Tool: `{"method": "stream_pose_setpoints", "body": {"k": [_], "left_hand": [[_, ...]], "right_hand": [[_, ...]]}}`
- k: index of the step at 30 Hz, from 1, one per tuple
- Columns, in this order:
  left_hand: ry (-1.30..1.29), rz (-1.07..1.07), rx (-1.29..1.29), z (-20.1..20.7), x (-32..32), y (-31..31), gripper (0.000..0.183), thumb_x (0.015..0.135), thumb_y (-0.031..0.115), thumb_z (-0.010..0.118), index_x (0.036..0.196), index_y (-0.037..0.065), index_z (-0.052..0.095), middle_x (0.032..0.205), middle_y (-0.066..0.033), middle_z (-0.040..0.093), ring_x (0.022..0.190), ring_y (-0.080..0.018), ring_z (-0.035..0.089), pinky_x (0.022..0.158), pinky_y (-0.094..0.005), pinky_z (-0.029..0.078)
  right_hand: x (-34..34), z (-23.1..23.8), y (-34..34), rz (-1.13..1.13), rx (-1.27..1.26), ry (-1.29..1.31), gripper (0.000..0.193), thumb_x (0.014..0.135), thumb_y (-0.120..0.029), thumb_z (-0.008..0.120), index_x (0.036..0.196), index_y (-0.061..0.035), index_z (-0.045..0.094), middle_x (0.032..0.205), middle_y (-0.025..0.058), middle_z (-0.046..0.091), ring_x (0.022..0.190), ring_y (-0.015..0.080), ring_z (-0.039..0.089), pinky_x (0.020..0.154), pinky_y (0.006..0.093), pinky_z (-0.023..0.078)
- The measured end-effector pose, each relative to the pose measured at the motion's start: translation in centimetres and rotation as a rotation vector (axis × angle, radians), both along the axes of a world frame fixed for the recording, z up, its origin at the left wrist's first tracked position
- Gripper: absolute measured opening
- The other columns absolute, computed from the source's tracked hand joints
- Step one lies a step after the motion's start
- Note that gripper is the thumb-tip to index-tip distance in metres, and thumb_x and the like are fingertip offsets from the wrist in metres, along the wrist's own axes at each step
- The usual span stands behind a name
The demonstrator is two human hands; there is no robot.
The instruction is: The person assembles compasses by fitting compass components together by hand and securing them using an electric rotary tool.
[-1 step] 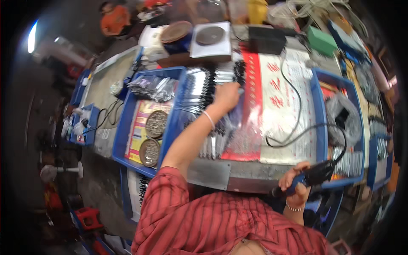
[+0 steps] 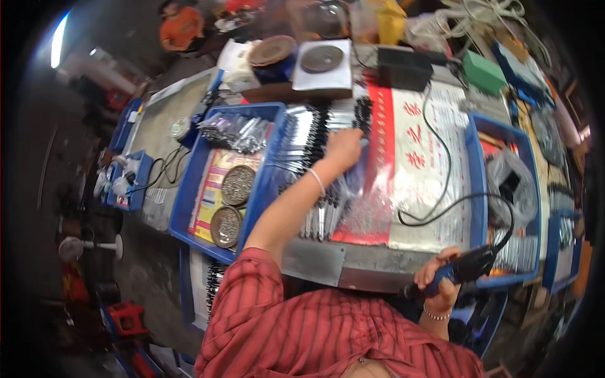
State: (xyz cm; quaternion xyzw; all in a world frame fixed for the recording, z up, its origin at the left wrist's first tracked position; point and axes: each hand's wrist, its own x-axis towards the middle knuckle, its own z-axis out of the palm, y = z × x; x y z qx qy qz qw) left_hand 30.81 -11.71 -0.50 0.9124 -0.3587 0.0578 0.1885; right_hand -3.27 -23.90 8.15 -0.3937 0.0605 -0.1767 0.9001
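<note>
My left hand reaches over rows of thin silver metal pieces with black ends on the bench. Its fingers are curled, and a small greyish bit shows by the fingertips; what they grip is too small to make out. Loose silver pieces lie below that forearm. Close to the bench's front edge, my right hand is wrapped around a corded power screwdriver, black with a blue section. Its dark tip points left, and a black cable loops from its back end across the bench.
Left of the rows, a blue tray holds bagged metal pieces and two round dishes of small metal parts. Another blue tray at right contains a clear plastic bag. A black box and green block stand behind.
The whole view has shifted slightly, so the bench appears a little lower and further right. Both hands keep about the same places relative to the bench.
</note>
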Motion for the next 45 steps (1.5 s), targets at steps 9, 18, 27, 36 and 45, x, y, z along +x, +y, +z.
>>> {"method": "stream_pose_setpoints", "body": {"k": [9, 18, 27, 36, 45], "left_hand": [[0.103, -0.003, -0.129, 0.1, 0.8, 0.2, 0.015, 0.077, 0.01, 0.054, 0.089, 0.004, 0.061, 0.083, -0.0173, 0.06, 0.085, -0.0364, 0.057, 0.075, -0.0459, 0.045], [-0.035, -0.039, -0.115, -0.5, 0.3, 0.5, 0.014, 0.074, 0.009, 0.063, 0.086, 0.003, 0.057, 0.088, -0.0152, 0.055, 0.089, -0.0352, 0.053, 0.075, -0.0442, 0.044], [-0.02, -0.06, -0.253, 0.5, -1.5, 0.2, 0.015, 0.078, 0.008, 0.061, 0.09, 0.006, 0.053, 0.084, -0.012, 0.058, 0.087, -0.0308, 0.053, 0.077, -0.0432, 0.036], [0.592, -0.226, -0.778, 8.7, -11.6, 2.4, 0.018, 0.08, 0.006, 0.064, 0.092, 0.0, 0.052, 0.086, -0.0101, 0.062, 0.076, -0.019, 0.061, 0.068, -0.0305, 0.048], [1.272, -0.219, -0.87, 8.6, -21.7, 8.5, 0.018, 0.088, 0.012, 0.06, 0.099, 0.002, 0.051, 0.082, -0.0038, 0.059, 0.071, -0.0102, 0.059, 0.063, -0.0224, 0.047]], "right_hand": [[1.2, 0.7, 0.7, -0.006, -0.08, -0.007, 0.051, 0.071, -0.024, 0.074, 0.102, -0.0016, 0.041, 0.062, 0.008, 0.053, 0.051, 0.0173, 0.055, 0.054, 0.0298, 0.05], [1.5, 1.1, 1.3, 0.033, -0.085, -0.001, 0.049, 0.071, -0.02, 0.073, 0.103, 0.0001, 0.041, 0.063, 0.0088, 0.053, 0.053, 0.0184, 0.056, 0.054, 0.0303, 0.05], [0.4, 2.1, 2.2, 0.012, -0.098, -0.035, 0.047, 0.072, -0.019, 0.072, 0.102, 0.0, 0.042, 0.063, 0.0088, 0.053, 0.052, 0.0181, 0.055, 0.053, 0.0299, 0.049], [-0.7, 2.4, 3.1, 0.032, -0.106, -0.059, 0.051, 0.072, -0.021, 0.074, 0.104, 0.0008, 0.042, 0.064, 0.0088, 0.053, 0.052, 0.0181, 0.055, 0.053, 0.0294, 0.05], [-2.2, 2.5, 3.6, 0.012, -0.101, -0.042, 0.052, 0.071, -0.021, 0.074, 0.105, 0.0001, 0.041, 0.064, 0.0091, 0.054, 0.053, 0.0188, 0.055, 0.054, 0.03, 0.049]]}}
